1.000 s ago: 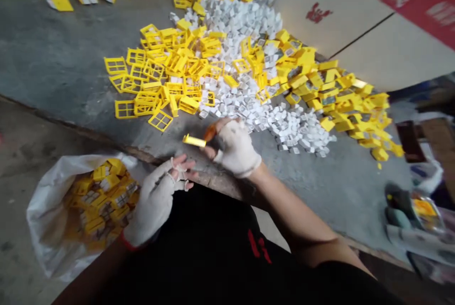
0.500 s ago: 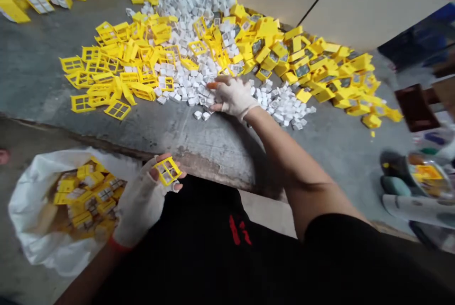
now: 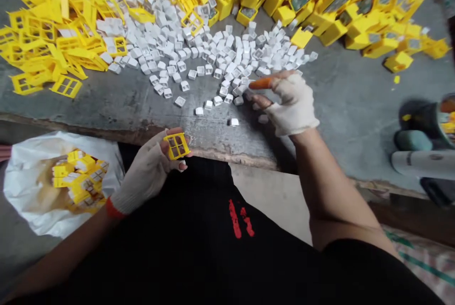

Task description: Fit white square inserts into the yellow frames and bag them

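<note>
"White pieces [image 3: 222, 61] lie strewn closer to the near edge of the tabletop [image 3: 341, 106] than half a second ago."

"And the left hand [image 3: 149, 165]?"

"Right of the white bag [image 3: 30, 186], it pinches a yellow frame [image 3: 177, 146] by that edge."

"The right hand [image 3: 291, 103]?"

"Farther right, its fingertips just beside the white pieces; I can't tell whether they grip one."

Desk [image 3: 348, 111]: broad, grey, scuffed; front edge [image 3: 245, 157] worn and chipped. Floor [image 3: 14, 250]: dull grey, lower left. Patterned surface [image 3: 430, 264]: pale with green streaks, lower right. Light: soft, faint sheen on desk.
</note>
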### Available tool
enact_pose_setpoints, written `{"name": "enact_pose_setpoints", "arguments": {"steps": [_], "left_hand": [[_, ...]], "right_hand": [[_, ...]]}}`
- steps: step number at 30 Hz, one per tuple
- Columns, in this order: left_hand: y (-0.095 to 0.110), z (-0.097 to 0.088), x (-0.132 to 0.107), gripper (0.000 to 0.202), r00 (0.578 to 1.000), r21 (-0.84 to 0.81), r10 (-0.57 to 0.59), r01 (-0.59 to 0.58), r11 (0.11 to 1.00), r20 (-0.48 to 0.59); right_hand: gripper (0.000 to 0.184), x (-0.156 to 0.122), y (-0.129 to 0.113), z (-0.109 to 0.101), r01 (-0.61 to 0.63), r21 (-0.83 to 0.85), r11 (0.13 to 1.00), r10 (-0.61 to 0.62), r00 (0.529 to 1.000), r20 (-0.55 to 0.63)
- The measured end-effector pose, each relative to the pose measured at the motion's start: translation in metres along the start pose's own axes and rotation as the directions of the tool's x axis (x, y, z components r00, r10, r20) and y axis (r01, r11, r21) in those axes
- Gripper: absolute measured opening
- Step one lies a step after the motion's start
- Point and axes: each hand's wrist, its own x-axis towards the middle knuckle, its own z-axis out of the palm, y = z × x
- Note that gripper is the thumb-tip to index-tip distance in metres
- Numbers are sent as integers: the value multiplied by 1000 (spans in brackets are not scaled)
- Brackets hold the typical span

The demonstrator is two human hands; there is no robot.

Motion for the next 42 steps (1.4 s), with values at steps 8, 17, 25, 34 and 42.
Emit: {"name": "enact_pose_setpoints", "arguments": {"steps": [8, 17, 25, 34, 42], "left_hand": [[-2, -10, -4, 32, 999, -75, 34, -33, 997, 13], [-8, -25, -12, 39, 996, -122, 50, -41, 992, 70], [-11, -15, -13, 39, 993, -104, 89, -80, 991, 82], [-13, 3, -30, 36, 991, -92, 71, -61, 994, 109], [-37, -1, -29, 46, 966, -72, -119, 138, 988, 231]], "right_hand": [[33, 39, -48, 35, 136, -204, 970, -84, 966, 244], [36, 50, -60, 35, 91, -183, 979, -20, 934, 357], [28, 24, -78, 23, 52, -135, 989, -7, 949, 314], [38, -54, -141, 5, 332, 201, 922, -361, 924, 129], [28, -105, -139, 46, 198, 357, 913, -215, 977, 10]]}}
